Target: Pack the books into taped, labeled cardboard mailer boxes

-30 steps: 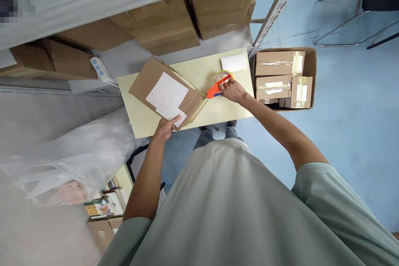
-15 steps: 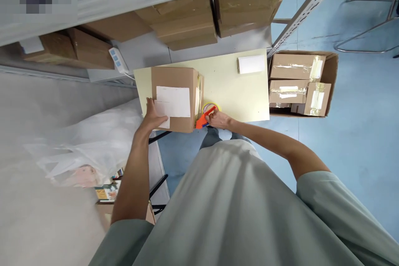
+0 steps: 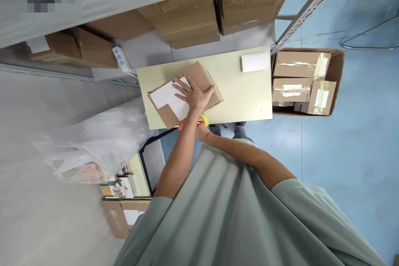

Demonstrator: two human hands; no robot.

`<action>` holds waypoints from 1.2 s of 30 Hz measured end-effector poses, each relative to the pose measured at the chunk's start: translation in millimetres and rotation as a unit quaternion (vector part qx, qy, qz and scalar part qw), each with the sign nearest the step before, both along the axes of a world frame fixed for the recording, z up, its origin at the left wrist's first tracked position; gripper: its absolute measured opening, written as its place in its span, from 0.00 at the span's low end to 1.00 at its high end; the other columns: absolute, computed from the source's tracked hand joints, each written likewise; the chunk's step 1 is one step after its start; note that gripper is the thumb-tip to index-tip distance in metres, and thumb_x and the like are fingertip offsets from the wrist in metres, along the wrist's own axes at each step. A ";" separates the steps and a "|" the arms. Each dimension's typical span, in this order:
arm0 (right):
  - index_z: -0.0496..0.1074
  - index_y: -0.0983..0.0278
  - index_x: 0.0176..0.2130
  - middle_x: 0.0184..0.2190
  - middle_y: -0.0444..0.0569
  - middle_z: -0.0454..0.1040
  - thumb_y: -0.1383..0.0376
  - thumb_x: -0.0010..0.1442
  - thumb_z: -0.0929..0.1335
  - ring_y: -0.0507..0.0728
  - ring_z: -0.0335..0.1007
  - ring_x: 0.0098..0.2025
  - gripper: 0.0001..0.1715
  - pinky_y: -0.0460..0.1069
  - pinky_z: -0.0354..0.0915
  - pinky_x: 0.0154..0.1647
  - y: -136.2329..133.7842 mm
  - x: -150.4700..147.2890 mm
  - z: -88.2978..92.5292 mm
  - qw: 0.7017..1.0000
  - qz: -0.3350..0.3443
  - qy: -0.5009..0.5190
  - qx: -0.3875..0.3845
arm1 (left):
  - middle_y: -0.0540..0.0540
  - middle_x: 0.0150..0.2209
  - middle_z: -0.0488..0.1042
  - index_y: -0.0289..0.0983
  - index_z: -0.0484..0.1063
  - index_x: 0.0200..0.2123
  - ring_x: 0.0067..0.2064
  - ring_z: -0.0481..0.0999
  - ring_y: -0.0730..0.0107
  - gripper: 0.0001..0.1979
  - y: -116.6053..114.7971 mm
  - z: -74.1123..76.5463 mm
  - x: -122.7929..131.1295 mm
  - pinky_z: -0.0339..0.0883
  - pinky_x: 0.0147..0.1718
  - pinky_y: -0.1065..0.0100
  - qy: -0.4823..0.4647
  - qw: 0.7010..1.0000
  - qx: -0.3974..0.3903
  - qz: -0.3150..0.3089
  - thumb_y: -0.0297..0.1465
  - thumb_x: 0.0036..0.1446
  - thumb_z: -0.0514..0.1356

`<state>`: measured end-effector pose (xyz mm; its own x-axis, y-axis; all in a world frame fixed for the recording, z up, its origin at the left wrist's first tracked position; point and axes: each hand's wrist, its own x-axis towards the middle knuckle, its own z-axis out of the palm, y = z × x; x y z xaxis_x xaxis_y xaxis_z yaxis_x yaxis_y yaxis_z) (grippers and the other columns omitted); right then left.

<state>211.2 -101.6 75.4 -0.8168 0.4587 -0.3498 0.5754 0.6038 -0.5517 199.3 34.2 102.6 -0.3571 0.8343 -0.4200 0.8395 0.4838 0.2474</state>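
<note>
A cardboard box [image 3: 199,72] sits at an angle on the cream table, with white paper labels [image 3: 162,95] on its top. Spread across that top is my left hand [image 3: 197,96], palm down, its fingers apart over part of the labels. Below the left wrist, at the table's near edge, my right hand [image 3: 203,132] is wrapped round an orange tape dispenser [image 3: 181,126] with a yellow roll of tape [image 3: 205,120]. My left forearm covers part of the dispenser. Whether the tape touches the box is hidden.
The cream table [image 3: 246,99] carries a white block-like item [image 3: 254,62] at its far right. Right of it stands a large open carton [image 3: 337,79] holding several taped boxes. Shelved boxes [image 3: 190,16] and a power strip [image 3: 121,59] lie behind; a plastic bag [image 3: 102,129] is at left.
The box has turned to a slant. My left hand has moved from its left edge onto the middle of its top. My right hand has shifted left and nearer with the tape dispenser.
</note>
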 end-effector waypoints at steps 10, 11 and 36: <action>0.66 0.84 0.66 0.49 0.79 0.84 0.73 0.79 0.56 0.71 0.86 0.52 0.25 0.61 0.72 0.53 -16.0 133.1 -16.8 0.992 -0.050 -0.119 0.000 | 0.30 0.86 0.25 0.36 0.36 0.86 0.84 0.18 0.23 0.71 -4.6 -12.7 1.3 0.21 0.76 0.19 0.004 1.000 0.020 -0.010 0.50 0.53 0.74; 0.65 0.84 0.67 0.49 0.78 0.84 0.68 0.82 0.56 0.71 0.86 0.53 0.25 0.61 0.71 0.55 -17.2 159.1 -17.4 0.989 -0.052 -0.141 -0.001 | 0.30 0.86 0.25 0.37 0.35 0.86 0.84 0.17 0.23 0.71 -5.7 -12.6 1.0 0.20 0.76 0.20 0.001 1.000 0.016 -0.012 0.49 0.53 0.74; 0.66 0.81 0.63 0.49 0.77 0.84 0.74 0.79 0.54 0.69 0.85 0.51 0.22 0.59 0.70 0.51 12.5 147.3 -23.7 0.992 -0.024 -0.116 0.033 | 0.27 0.86 0.24 0.33 0.40 0.85 0.85 0.20 0.27 0.72 -55.6 3.5 -43.4 0.21 0.81 0.29 -0.100 0.958 0.034 -0.266 0.32 0.44 0.78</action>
